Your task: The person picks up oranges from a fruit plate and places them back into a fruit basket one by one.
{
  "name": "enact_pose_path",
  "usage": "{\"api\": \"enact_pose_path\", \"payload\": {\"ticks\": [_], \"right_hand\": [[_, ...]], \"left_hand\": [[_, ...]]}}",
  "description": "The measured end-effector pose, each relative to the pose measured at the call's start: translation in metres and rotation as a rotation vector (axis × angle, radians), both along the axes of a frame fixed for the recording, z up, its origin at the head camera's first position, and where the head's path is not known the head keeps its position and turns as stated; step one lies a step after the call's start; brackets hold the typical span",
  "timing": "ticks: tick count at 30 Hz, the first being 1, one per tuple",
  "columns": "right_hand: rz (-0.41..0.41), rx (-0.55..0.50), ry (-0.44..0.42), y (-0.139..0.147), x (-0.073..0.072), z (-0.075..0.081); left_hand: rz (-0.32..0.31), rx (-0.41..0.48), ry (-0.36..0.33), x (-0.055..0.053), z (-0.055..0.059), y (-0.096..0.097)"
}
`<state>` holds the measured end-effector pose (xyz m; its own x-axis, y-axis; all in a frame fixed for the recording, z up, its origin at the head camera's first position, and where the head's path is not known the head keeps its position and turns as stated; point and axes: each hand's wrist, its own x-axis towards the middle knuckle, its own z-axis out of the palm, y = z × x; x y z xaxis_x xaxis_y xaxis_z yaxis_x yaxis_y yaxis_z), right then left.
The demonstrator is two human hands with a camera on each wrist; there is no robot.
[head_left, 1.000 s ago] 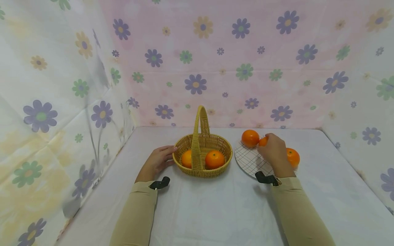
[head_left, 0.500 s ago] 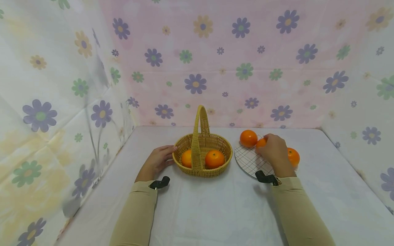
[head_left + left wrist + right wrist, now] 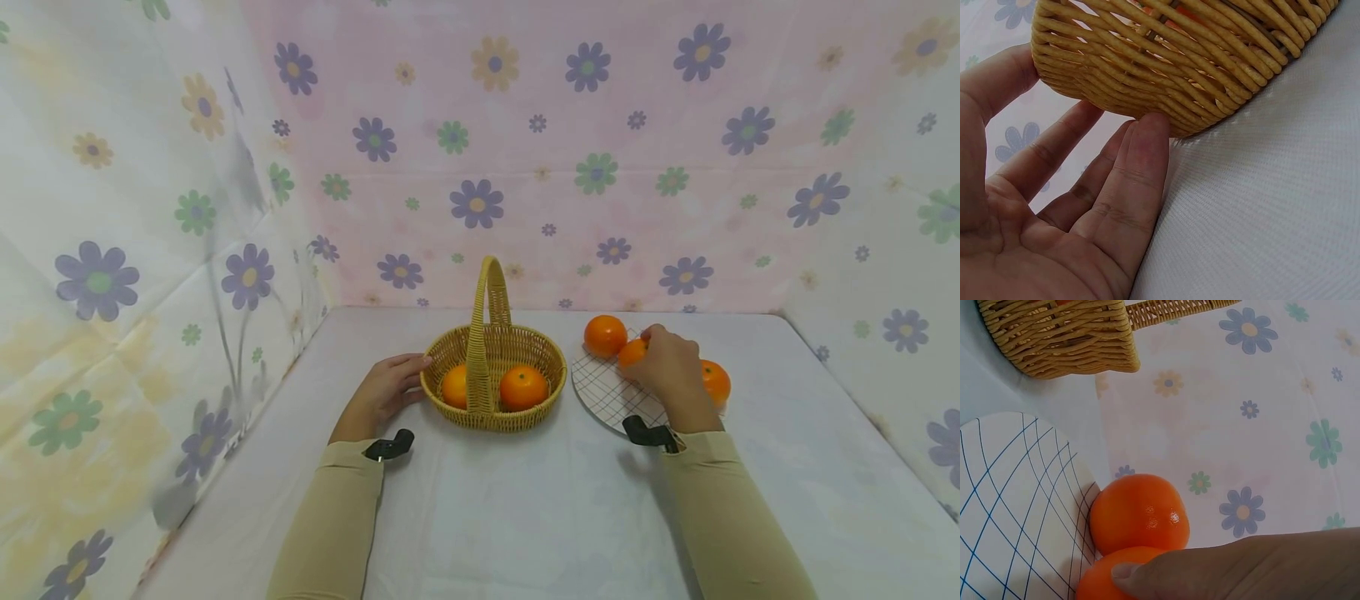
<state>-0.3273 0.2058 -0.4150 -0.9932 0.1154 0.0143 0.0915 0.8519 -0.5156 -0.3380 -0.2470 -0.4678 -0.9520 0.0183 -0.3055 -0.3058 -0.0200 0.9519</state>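
A yellow wicker basket point(image 3: 495, 421) with a tall handle stands mid-table, with two oranges inside, one point(image 3: 523, 388) right of the handle and one point(image 3: 454, 387) partly behind it. My left hand point(image 3: 382, 396) touches the basket's left side; in the left wrist view its fairly straight fingers point(image 3: 1141, 156) lie against the weave. Over the round white plate point(image 3: 600, 392), my right hand point(image 3: 670, 371) holds an orange point(image 3: 632, 355), its thumb point(image 3: 1166, 575) pressed on the peel in the right wrist view. The held orange touches another orange point(image 3: 605, 336) at the plate's back. My right fingers are mostly hidden.
Another orange point(image 3: 715, 383) sits at the plate's right side, partly behind my right hand. White cloth point(image 3: 495, 517) covers the table. Flowered fabric point(image 3: 540, 150) hangs behind and at both sides.
The orange in my right hand has shifted slightly left and shows more. The back orange has slid a little left. My left hand and the basket stay put.
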Motion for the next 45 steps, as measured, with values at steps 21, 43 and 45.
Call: {"api": "enact_pose_path", "payload": {"ticks": [21, 43, 45], "right_hand": [[0.035, -0.024, -0.055, 0.0, 0.001, 0.006], [0.055, -0.071, 0.002, -0.005, 0.005, 0.015], [0.052, -0.082, 0.001, -0.006, 0.006, 0.016]], "left_hand": [[-0.009, 0.0, -0.003, 0.0, 0.001, 0.0], [0.004, 0.003, -0.011, 0.0, 0.002, 0.001], [0.005, 0.006, -0.008, 0.001, 0.002, 0.001]]}}
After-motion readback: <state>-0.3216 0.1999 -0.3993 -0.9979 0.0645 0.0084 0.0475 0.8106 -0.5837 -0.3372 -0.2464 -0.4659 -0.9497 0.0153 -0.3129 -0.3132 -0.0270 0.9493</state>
